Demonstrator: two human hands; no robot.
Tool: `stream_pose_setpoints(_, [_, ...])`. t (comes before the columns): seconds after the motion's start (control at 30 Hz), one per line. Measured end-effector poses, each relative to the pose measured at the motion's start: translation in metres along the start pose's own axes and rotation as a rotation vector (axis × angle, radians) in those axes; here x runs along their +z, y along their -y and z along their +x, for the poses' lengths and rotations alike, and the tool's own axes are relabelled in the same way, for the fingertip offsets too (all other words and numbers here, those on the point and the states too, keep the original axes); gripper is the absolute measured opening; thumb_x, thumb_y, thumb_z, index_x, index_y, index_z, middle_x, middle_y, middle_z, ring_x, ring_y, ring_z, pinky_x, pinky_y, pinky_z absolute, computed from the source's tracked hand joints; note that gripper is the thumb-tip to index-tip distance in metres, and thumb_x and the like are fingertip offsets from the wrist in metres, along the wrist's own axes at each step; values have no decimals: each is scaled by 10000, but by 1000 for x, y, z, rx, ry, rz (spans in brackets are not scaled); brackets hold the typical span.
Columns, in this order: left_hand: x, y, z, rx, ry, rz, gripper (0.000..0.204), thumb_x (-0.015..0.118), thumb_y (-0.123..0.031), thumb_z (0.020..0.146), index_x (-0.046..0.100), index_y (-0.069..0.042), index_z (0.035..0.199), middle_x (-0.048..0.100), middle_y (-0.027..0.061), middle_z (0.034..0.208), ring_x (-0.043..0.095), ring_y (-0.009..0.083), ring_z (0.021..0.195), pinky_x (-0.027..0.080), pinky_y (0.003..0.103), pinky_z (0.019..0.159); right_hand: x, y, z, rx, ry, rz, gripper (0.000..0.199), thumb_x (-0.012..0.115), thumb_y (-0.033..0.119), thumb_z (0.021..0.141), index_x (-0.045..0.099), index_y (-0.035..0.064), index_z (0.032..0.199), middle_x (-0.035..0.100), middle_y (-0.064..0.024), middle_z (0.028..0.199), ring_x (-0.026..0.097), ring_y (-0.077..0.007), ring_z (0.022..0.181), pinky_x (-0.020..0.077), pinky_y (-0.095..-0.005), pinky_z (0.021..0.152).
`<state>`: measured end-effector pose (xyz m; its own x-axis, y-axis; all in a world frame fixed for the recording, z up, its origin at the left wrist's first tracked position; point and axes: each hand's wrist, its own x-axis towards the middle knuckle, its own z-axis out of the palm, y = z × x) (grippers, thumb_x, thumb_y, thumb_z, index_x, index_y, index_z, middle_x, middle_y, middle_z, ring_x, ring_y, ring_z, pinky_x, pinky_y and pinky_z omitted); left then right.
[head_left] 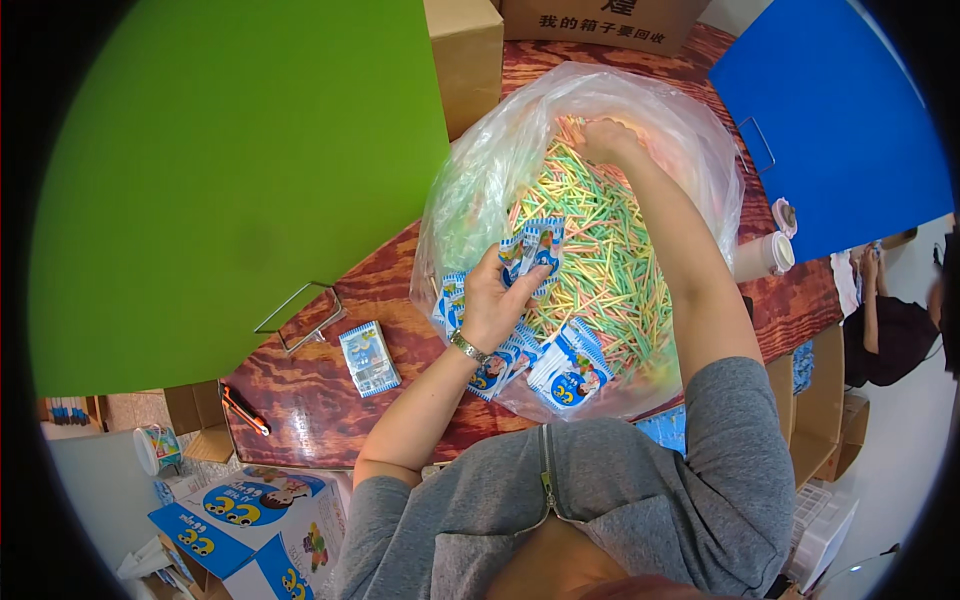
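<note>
A big clear plastic bag (478, 165) lies wide open on the table, full of thin pink, yellow and green sticks (600, 285) that look like candy. Over its near left side, my left hand (495, 300) grips a blue-and-white packet (538, 245), whose upper end seems parted. More such packets (568, 375) lie just below that hand, along the bag's near edge. At the far side of the bag, my right hand (608, 142) is down among the sticks with its fingers curled. What it holds is hidden.
A flat packet (370, 358) and an orange-black cutter (245, 410) lie left on the red wood-patterned table (400, 290). Green (240, 190) and blue (835, 130) panels flank the bag. A white bottle (765, 257) stands right; cardboard boxes (465, 65) are behind. Another person (890, 325) is far right.
</note>
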<state>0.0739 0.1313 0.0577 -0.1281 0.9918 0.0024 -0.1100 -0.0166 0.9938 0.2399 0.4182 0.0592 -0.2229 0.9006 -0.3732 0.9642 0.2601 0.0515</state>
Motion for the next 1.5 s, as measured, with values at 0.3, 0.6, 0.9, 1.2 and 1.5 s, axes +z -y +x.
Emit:
stream_pose_setpoints(0.3, [-3, -2, -4, 84, -21, 42, 248, 719, -123, 859, 597, 13, 1027, 692, 58, 867, 632, 72, 614, 530, 225, 469, 12, -5, -11, 29, -159, 34, 387, 527, 236, 898, 624, 13, 1198, 575, -184, 1302, 565, -358, 1183, 454, -471, 990])
stream_pose_setpoints(0.6, [-7, 9, 0, 157, -57, 142, 256, 754, -151, 830, 549, 1, 840, 642, 48, 684, 598, 86, 534, 467, 257, 443, -24, -41, -94, -565, -185, 618, 305, 469, 321, 1015, 568, 32, 1022, 656, -55, 911, 618, -207, 812, 518, -377, 772])
stream_pose_setpoints(0.9, [-4, 14, 6, 369, -214, 439, 345, 829, -236, 753, 547, -39, 772, 579, 81, 531, 577, 191, 461, 426, 321, 448, -48, -21, -198, -634, 211, 868, 325, 464, 337, 1030, 570, 33, 1070, 577, -12, 783, 589, -97, 708, 513, -259, 646])
stream_pose_setpoints(1.2, [-7, 1, -4, 374, -279, 569, 299, 812, -185, 775, 562, -28, 821, 611, 78, 621, 554, 130, 519, 434, 286, 491, -49, -4, -227, -578, 328, 445, 372, 456, 354, 1026, 526, 0, 1113, 605, -74, 758, 627, -148, 687, 525, -309, 606])
stream_pose_setpoints(1.5, [-8, 13, -9, 463, -251, 423, 322, 807, -197, 769, 576, -22, 910, 650, 124, 665, 640, 259, 549, 469, 343, 502, -50, 11, -242, -649, 316, 322, 308, 442, 342, 1030, 486, 46, 1102, 563, -71, 753, 606, -157, 678, 502, -327, 628])
